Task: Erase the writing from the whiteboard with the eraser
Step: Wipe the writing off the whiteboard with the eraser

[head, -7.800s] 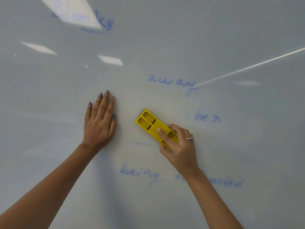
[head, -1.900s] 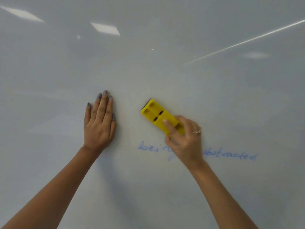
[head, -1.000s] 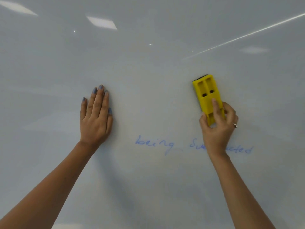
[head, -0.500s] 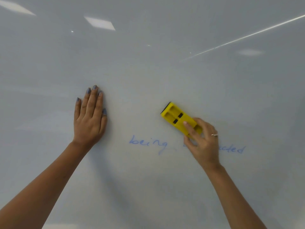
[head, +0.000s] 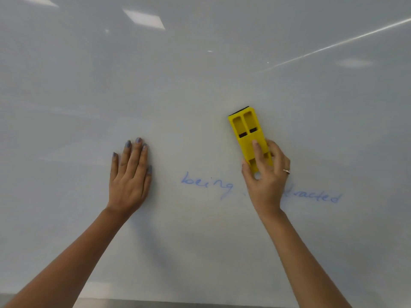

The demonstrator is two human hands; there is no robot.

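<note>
Nearest, the glossy white whiteboard [head: 200, 252] is running clean down to its bottom edge. One blue handwritten line [head: 206, 185] is remaining, partly hidden by the right hand [head: 265, 174], whose fingers [head: 258, 152] are pinching the yellow plastic eraser [head: 246, 132] just above it; the left hand [head: 130, 174] is pressing flat, fingers together. Beyond, the board is looking wiped, leaving open room all round

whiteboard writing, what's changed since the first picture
The words "away" and "ber" above have been wiped off; only the bottom line remains. The right hand kept hold of the eraser, sweeping it side to side; it now points up. The left hand stayed flat on the whiteboard.
</note>
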